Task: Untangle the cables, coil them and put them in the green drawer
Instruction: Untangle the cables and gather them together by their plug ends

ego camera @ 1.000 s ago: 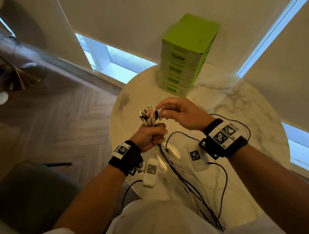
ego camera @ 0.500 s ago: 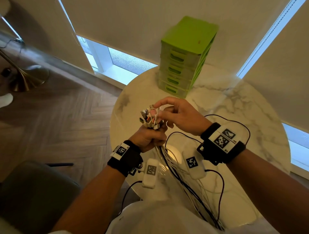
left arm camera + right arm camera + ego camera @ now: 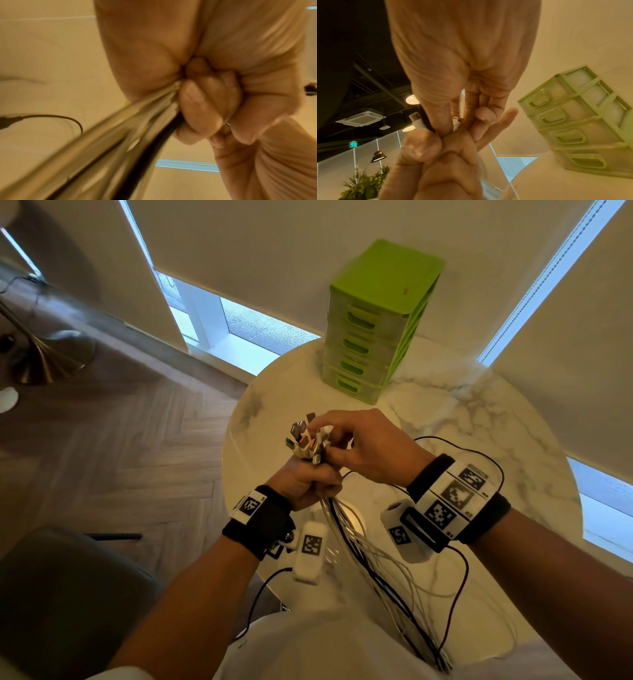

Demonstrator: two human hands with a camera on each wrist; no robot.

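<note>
My left hand (image 3: 308, 482) grips a bundle of white and black cables (image 3: 363, 553) in a fist above the marble table (image 3: 445, 412). The plug ends (image 3: 305, 440) stick up out of the fist. The strands hang down toward my lap and show blurred in the left wrist view as cables (image 3: 102, 148) leaving the curled left hand (image 3: 205, 108). My right hand (image 3: 356, 443) pinches the plugs at the top of the bundle; its thumb and fingers (image 3: 467, 115) close on a white plug (image 3: 417, 120). The green drawer unit (image 3: 376, 326), also green drawer unit (image 3: 576, 121), stands at the table's far side with all drawers closed.
The round table's left edge (image 3: 229, 474) drops to a wooden herringbone floor (image 3: 120, 457). A grey chair (image 3: 61, 604) stands at the lower left, a brass lamp base (image 3: 44, 357) at the far left. Blinds and low windows line the wall behind the table.
My right hand has come down from above the plugs and closed its fingers on them. The left fist has kept its grip on the bundle.
</note>
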